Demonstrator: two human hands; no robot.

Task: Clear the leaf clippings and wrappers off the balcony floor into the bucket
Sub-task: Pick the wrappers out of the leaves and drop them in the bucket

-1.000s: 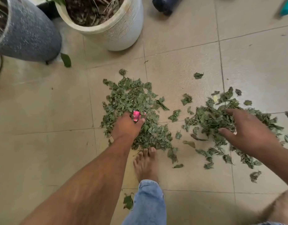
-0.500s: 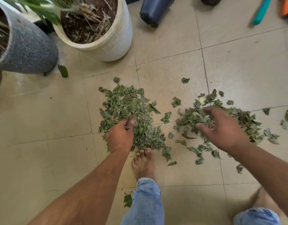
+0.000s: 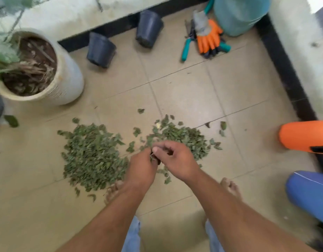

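Green leaf clippings lie on the beige tiles in two heaps, a large left heap (image 3: 91, 153) and a smaller right heap (image 3: 182, 137). Both hands are raised above the floor and meet between the heaps. My left hand (image 3: 140, 170) grips a small dark clump of clippings (image 3: 155, 159); what else is in the clump is blurred. My right hand (image 3: 179, 160) has curled fingers and its thumb pinches at the same clump. An orange container (image 3: 302, 135) stands at the right edge, a blue one (image 3: 309, 193) below it.
A white planter (image 3: 66, 84) with soil stands at the left. Two black pots (image 3: 100, 50) (image 3: 149, 28) sit by the far wall. Orange gloves (image 3: 209, 39), teal-handled shears (image 3: 186, 50) and a teal container (image 3: 239, 15) fill the far corner. My bare feet stand below the heaps.
Both hands have lifted off the leaf heaps and come together, the left carrying what it grabbed. The view has tilted up, and the wall, pots, gloves and containers have come into view.
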